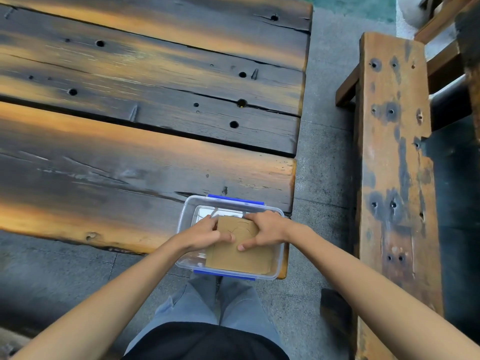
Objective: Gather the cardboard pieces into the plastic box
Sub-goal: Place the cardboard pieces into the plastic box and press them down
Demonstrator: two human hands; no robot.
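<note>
A clear plastic box (187, 207) with blue clips stands on the near right corner of the dark wooden table. Brown cardboard pieces (241, 258) lie flat inside it, stacked, with a pencilled curve on the top one. My left hand (207, 233) presses on the stack's left side, fingers bent over its edge. My right hand (265, 229) grips the right side, thumb laid across the top sheet and fingers curled over the far edge. Both hands are inside the box.
The plank table (145, 120) stretches away to the left and back. A worn wooden bench (392, 157) runs along the right, across a strip of grey paved floor (324, 141). My legs are just below the box.
</note>
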